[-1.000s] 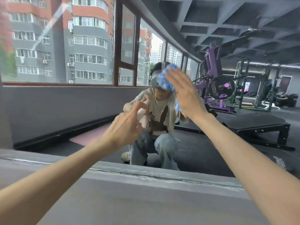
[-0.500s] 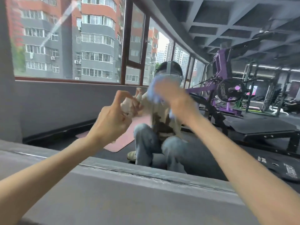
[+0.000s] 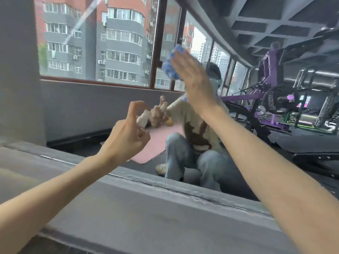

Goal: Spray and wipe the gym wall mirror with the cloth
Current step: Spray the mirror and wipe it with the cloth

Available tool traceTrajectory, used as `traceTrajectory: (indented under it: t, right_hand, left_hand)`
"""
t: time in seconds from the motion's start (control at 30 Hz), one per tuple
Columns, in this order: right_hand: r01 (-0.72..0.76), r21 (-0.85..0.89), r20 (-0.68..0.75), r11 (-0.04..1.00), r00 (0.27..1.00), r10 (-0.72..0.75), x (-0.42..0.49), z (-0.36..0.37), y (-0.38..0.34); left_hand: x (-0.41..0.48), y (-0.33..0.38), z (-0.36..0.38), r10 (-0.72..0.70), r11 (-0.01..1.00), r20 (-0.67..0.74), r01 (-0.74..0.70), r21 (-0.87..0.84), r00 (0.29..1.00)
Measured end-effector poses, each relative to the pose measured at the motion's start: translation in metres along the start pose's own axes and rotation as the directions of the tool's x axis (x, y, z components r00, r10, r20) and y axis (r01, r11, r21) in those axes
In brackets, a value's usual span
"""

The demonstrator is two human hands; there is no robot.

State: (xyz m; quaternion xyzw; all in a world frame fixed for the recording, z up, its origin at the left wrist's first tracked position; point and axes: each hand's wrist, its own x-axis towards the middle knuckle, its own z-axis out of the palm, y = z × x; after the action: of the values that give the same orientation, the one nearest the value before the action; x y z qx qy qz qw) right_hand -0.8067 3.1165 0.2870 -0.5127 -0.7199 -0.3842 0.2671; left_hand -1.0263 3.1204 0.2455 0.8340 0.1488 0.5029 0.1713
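The wall mirror (image 3: 95, 99) fills the view ahead and reflects a crouching person, windows and gym machines. My right hand (image 3: 192, 83) presses a blue and white cloth (image 3: 171, 64) flat against the glass with straight fingers, up near the reflected window frame. My left hand (image 3: 128, 132) grips a small white spray bottle (image 3: 143, 119) lower and to the left, its nozzle towards the mirror and my index finger curled over the top.
A grey ledge (image 3: 146, 208) runs along the mirror's bottom edge below my arms. A grey wall pillar (image 3: 16, 70) borders the mirror on the left. In the reflection lie a pink mat (image 3: 156, 143) and purple weight machines (image 3: 275, 110).
My right hand has swept the cloth up and to the left across the glass. My view has turned so the reflection sits further right. The left hand still holds the bottle.
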Motion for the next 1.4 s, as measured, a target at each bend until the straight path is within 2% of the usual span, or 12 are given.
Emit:
traceTrajectory:
  t: [0.1,0.17,0.23,0.3,0.4,0.53,0.6,0.77,0.93,1.0,1.23,1.4]
  right_hand:
    - [0.059,-0.177,-0.17,0.982,0.981,-0.09,-0.001,-0.004,-0.007]
    - [0.344,-0.364,0.094,0.866,0.938,-0.333,-0.051,0.028,-0.032]
    - [0.621,-0.204,0.579,0.757,0.7,-0.419,-0.106,0.045,-0.059]
    - [0.727,-0.226,0.627,0.649,0.618,-0.474,-0.104,0.04,-0.052]
    - [0.506,-0.471,0.181,0.723,0.857,-0.482,-0.015,-0.006,-0.048]
    - [0.19,-0.475,-0.113,0.859,0.955,-0.274,0.031,-0.028,-0.06]
    - [0.317,-0.488,0.091,0.814,0.945,-0.314,-0.012,0.014,-0.057]
    - [0.701,-0.134,0.626,0.701,0.608,-0.489,-0.139,0.047,-0.069]
    - [0.177,-0.431,0.198,0.885,0.975,-0.099,-0.065,-0.017,-0.009]
    - [-0.068,-0.413,0.047,0.908,0.994,0.095,-0.063,-0.031,-0.005]
    - [0.393,-0.283,0.62,0.875,0.771,-0.145,-0.235,-0.03,-0.029]
    - [0.322,-0.319,0.402,0.891,0.898,-0.18,-0.173,-0.091,0.019]
  left_hand:
    - [-0.004,-0.002,-0.005,-0.06,0.998,-0.056,0.058,-0.027,0.997]
    - [-0.008,-0.005,-0.01,-0.065,0.998,-0.077,0.063,-0.028,0.995]
    - [-0.014,-0.009,-0.016,-0.078,0.997,-0.06,0.077,-0.019,0.995]
    - [-0.016,-0.015,-0.022,-0.064,0.998,-0.058,0.065,0.012,0.996]
    - [-0.016,-0.022,-0.029,-0.051,0.998,-0.049,0.052,0.023,0.998]
    - [-0.015,-0.024,-0.026,-0.03,0.999,0.012,0.03,-0.036,0.999]
    - [-0.014,-0.025,-0.024,0.002,0.998,0.03,0.001,-0.07,1.0]
    - [-0.019,-0.029,-0.019,0.07,0.997,0.05,-0.069,-0.029,0.996]
    - [-0.021,-0.018,-0.009,0.014,0.998,-0.023,-0.012,0.056,1.0]
    - [-0.019,-0.01,0.0,0.002,0.999,-0.012,-0.002,0.05,1.0]
    - [-0.01,0.023,0.039,0.143,0.99,0.057,-0.142,-0.025,0.988]
    - [0.016,0.071,0.069,0.212,0.977,0.095,-0.21,-0.034,0.973]
